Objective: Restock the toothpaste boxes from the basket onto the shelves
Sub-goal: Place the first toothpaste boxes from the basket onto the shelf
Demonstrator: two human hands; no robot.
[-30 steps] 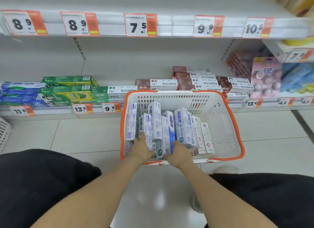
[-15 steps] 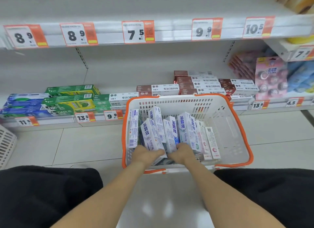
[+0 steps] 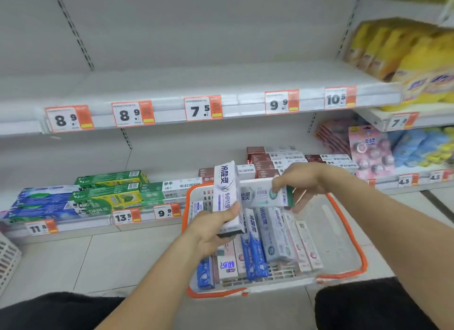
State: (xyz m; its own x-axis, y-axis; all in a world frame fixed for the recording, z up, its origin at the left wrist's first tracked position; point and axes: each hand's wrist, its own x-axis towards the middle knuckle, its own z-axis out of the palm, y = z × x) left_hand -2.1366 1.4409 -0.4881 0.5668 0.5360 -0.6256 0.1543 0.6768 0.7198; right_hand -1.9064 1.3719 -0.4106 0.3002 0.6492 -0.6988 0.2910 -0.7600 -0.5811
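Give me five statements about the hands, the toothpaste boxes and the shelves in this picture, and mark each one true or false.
1. The left hand holds an upright white toothpaste box. True.
2. The right hand is empty. False: it holds a box with a green end lying sideways.
3. The orange-rimmed basket has no boxes left. False: several remain inside.
4. The shelf above the 7.5 price tag is bare. True.
5. Green Darlie boxes lie on the lower shelf, left of the basket. True.
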